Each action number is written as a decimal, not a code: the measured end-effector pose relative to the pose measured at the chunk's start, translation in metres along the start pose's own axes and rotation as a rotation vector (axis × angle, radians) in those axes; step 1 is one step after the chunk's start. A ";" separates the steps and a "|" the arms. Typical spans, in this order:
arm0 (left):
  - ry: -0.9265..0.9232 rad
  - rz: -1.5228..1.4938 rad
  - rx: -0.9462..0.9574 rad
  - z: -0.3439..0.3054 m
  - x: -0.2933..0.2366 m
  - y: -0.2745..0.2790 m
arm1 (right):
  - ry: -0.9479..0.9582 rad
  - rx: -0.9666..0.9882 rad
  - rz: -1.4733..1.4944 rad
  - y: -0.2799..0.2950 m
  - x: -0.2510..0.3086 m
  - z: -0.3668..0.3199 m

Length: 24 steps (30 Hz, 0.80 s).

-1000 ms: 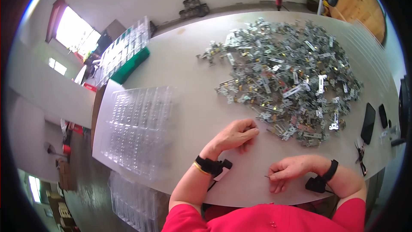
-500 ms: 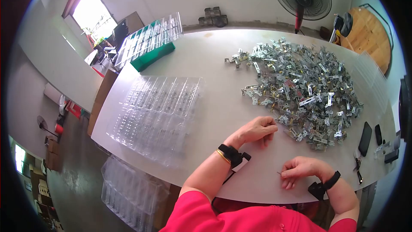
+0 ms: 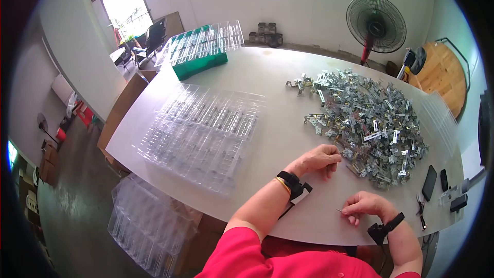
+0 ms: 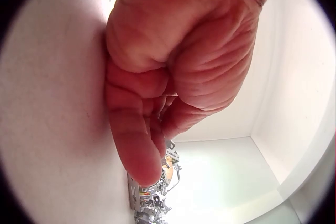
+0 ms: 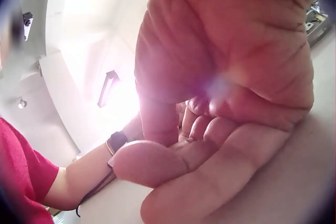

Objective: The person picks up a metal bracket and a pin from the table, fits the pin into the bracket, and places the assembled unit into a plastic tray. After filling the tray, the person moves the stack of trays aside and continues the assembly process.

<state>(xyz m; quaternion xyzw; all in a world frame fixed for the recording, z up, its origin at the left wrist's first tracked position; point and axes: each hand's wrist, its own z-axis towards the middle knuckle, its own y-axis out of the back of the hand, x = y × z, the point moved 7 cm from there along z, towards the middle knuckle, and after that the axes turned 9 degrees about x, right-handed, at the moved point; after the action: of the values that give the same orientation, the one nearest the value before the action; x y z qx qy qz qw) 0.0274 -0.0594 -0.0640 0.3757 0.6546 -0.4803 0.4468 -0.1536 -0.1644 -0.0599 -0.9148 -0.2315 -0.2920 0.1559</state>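
Observation:
A heap of small metal brackets [image 3: 368,123] covers the right part of the pale table [image 3: 280,108]. My left hand [image 3: 321,158] rests at the heap's near edge, fingers loosely curled and nothing showing in them; in the left wrist view, brackets [image 4: 152,203] lie just beyond its fingertips. Closer to my body, my right hand [image 3: 366,204] pinches a thin rod [image 3: 339,210] whose end sticks out past the thumb. That rod is hidden in the right wrist view, where the curled fingers [image 5: 210,182] lie close over the table.
Clear compartment trays [image 3: 206,134] lie left of the hands, with a green bin [image 3: 200,65] behind them. More clear trays [image 3: 149,221] stand below the table's left edge. To the right are a phone [image 3: 429,183], pliers [image 3: 421,211] and another clear tray [image 3: 440,118].
The head view has tilted up and turned left, so the room shifts in the picture. Both hands keep nearly the same places on the table, and the thin rod stays in the right hand.

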 end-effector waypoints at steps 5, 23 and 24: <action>-0.019 0.040 0.000 -0.001 -0.004 -0.001 | -0.032 -0.064 -0.042 -0.006 0.010 -0.007; 0.085 0.038 -0.088 -0.011 -0.008 -0.003 | 0.085 0.009 -0.027 -0.011 -0.001 0.007; 0.065 0.024 -0.094 -0.011 -0.008 -0.001 | 0.090 0.000 -0.005 -0.012 0.000 0.006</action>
<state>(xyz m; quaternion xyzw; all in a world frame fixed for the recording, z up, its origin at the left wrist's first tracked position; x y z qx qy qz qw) 0.0266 -0.0492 -0.0542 0.3775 0.6861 -0.4311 0.4483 -0.1571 -0.1520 -0.0635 -0.9003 -0.2264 -0.3330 0.1653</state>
